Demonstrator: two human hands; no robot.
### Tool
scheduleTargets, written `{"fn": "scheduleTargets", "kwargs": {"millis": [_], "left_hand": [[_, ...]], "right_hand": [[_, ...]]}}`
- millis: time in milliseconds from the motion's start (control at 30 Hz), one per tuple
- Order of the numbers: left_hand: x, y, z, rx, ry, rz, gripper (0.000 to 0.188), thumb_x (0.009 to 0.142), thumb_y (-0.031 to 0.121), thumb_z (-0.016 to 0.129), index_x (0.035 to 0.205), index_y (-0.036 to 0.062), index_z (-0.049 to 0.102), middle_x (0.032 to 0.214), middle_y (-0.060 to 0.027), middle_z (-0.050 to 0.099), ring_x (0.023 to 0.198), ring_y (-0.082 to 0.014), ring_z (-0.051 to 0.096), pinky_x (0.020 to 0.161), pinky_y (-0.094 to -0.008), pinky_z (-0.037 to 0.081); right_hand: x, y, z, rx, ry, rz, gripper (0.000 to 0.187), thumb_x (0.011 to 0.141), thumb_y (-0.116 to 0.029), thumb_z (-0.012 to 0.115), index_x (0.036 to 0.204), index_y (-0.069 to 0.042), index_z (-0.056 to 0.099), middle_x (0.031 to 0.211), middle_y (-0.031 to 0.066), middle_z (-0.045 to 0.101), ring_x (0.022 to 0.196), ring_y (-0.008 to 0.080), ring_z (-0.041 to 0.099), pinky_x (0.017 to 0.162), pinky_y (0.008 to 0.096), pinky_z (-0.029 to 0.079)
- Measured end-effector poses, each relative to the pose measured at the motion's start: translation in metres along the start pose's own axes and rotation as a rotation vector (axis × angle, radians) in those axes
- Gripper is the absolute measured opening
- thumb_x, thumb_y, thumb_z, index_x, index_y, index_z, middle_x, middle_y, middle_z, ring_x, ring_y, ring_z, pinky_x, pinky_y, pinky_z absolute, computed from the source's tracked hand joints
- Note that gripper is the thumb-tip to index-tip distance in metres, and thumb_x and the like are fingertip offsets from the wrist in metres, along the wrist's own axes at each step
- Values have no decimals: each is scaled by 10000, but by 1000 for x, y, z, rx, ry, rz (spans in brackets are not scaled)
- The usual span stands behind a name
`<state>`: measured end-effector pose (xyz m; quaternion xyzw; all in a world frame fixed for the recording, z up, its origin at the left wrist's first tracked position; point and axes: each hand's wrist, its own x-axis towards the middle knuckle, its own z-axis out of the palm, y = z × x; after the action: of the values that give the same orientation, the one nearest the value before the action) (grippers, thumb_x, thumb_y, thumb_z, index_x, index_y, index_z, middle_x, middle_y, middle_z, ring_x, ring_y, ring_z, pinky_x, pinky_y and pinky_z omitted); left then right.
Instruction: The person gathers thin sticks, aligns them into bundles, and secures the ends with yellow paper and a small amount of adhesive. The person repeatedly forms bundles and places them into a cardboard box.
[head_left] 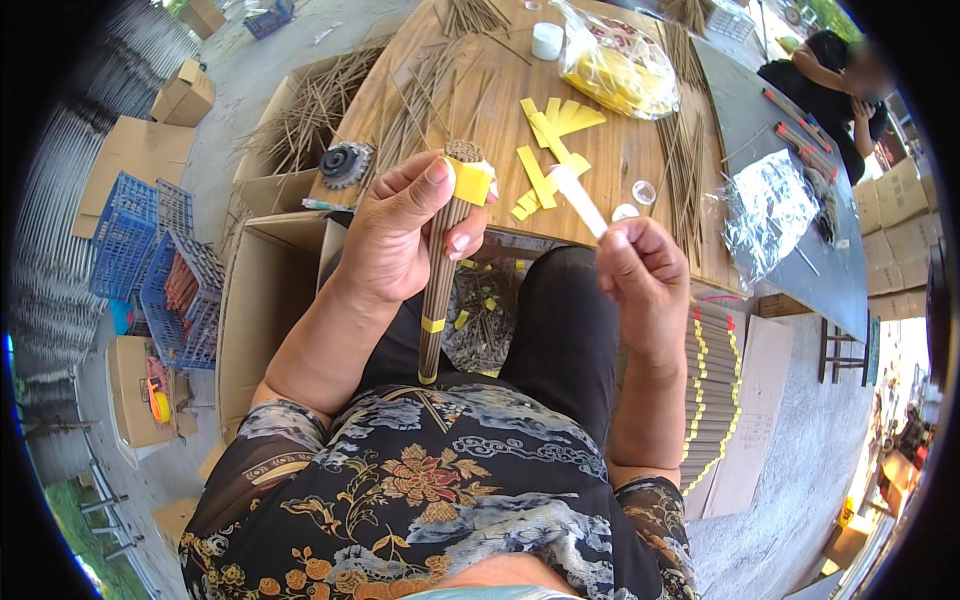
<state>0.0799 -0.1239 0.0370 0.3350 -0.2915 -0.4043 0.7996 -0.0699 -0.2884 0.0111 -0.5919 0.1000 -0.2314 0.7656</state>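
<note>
My left hand point(395, 230) is closed round a bundle of thin brown sticks point(434, 285), which look like incense sticks. The bundle stands steeply, its far end up and its lower end above my lap. A wide yellow paper band point(472, 184) wraps its upper end, under my thumb and fingers. Lower down sits a narrow yellow band point(433, 325). To the right, my right hand point(645, 280) pinches a thin white strip point(578, 198) by its near end. The strip slants over the table, next to several loose yellow paper strips point(540, 175).
On the wooden table point(490, 85) are loose brown sticks point(410, 110), a plastic bag of yellow strips point(622, 75), a white tub point(547, 41) and a dark ridged disc point(346, 164). Banded bundles point(705, 390) lie at right. Another person point(830, 90) is beyond the grey table.
</note>
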Motion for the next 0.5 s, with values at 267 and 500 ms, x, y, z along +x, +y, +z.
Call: {"fn": "scheduleTargets", "kwargs": {"millis": [267,500], "left_hand": [[-6,9,-4,-58,-72,-2,276,882,254,495,971,8,586,851,-113,593,562,-128,470,488,-229,372],[-11,8,-1,-83,-37,50,231,862,221,529,938,10,585,889,-123,589,542,-134,494,476,-227,378]], "right_hand": [[9,-3,42,67,-224,37,142,857,-153,564,819,-21,532,646,-37,496,546,19,411,486,155,321],[11,-7,55,13,-245,15,162,856,-169,569,816,-18,528,642,-41,491,553,16,416,475,157,319]]}}
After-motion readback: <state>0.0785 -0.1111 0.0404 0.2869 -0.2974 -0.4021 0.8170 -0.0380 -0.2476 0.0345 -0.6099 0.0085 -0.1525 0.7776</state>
